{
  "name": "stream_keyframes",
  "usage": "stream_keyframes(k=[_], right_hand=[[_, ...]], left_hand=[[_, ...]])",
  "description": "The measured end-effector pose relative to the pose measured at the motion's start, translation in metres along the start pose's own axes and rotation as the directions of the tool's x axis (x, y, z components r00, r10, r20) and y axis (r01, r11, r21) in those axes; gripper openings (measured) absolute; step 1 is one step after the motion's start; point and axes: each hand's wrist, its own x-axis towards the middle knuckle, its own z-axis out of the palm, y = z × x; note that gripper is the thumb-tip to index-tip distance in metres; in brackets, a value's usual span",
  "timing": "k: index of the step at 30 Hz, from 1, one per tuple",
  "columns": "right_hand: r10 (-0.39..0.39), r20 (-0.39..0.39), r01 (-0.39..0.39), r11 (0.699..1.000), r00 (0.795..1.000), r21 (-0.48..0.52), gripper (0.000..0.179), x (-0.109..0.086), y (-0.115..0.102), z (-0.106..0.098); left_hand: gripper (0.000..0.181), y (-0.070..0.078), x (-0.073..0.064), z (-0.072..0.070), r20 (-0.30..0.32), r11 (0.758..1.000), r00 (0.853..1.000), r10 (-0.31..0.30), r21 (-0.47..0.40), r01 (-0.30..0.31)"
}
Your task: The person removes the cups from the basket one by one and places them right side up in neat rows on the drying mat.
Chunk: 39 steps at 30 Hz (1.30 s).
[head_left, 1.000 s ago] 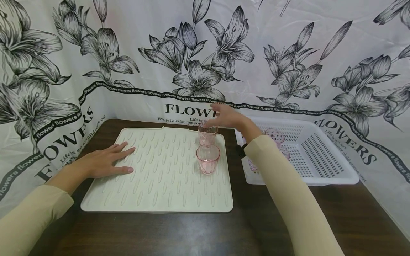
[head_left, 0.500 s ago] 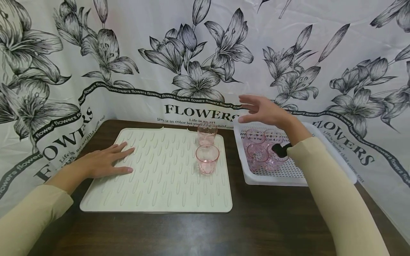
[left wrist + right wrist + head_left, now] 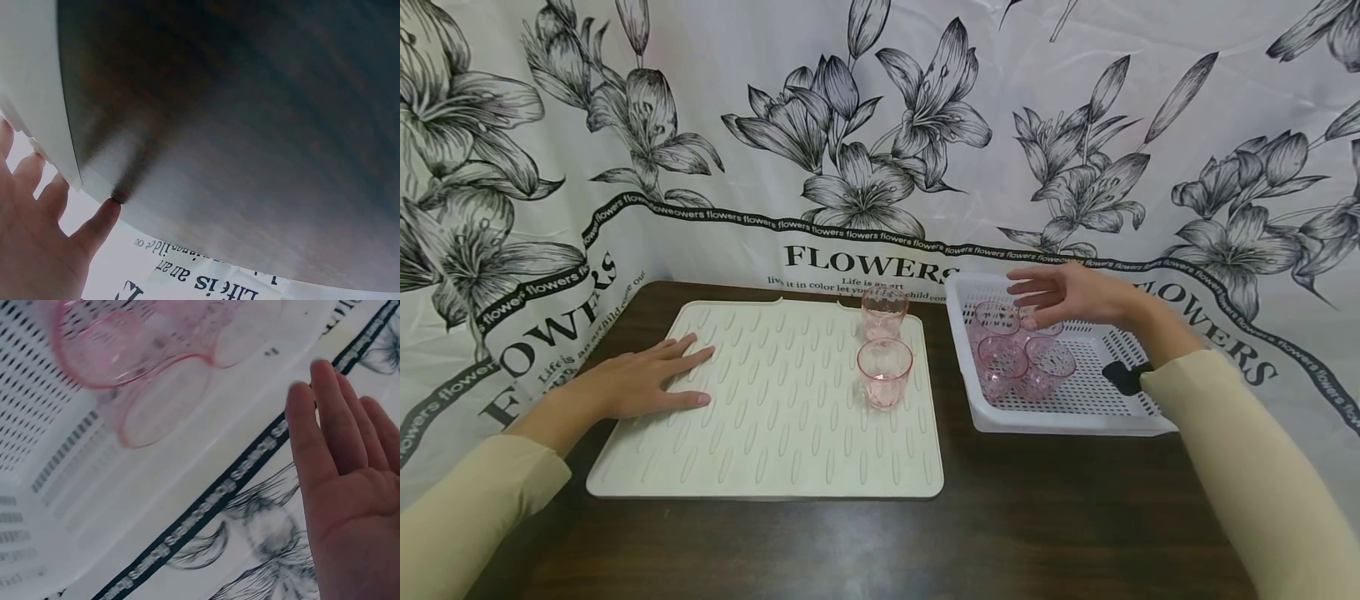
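My left hand rests with spread fingers on the left edge of the cream ridged drying mat. Two clear pink drinking glasses stand on the mat's right side: a front glass and a back glass. Above the white slotted basket hovers my right hand, fingers extended and holding nothing. Beneath and left of it, several pink glasses are grouped in the basket's left part; the hand partly covers a rear one. Up close in the right wrist view, the rims of glasses show beside the open palm.
A dark wooden table carries the mat and basket, with a strip of bare wood between them. Behind hangs a white curtain with black flower prints and lettering. A black strap sits at the right wrist.
My right hand has moved right from the back glass on the mat to over the basket, leaving that glass standing. My left hand has stayed on the mat.
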Motion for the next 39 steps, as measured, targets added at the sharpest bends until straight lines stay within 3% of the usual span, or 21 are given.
stream_keyframes(k=[9,17,28,39], right_hand=[[0.021,0.019,-0.021,0.999,1.0,-0.027,0.072,-0.021,0.027,-0.002],[0.043,0.085,-0.043,0.999,0.995,-0.003,0.07,-0.036,0.042,-0.003],[0.07,0.089,-0.07,0.998,0.994,-0.007,0.074,-0.043,0.056,-0.004],[0.085,0.123,-0.088,0.996,0.989,0.015,0.079,-0.037,0.055,0.001]], left_hand=[[0.088,0.0,0.0,0.001,-0.004,1.0,1.0,-0.002,-0.005,0.002],[0.088,0.002,0.0,-0.002,0.004,1.0,1.0,-0.01,-0.009,0.011],[0.089,0.001,0.0,0.0,0.01,1.0,1.0,-0.016,-0.011,0.016],[0.091,0.0,0.002,0.001,0.013,1.0,1.0,-0.022,-0.003,0.022]])
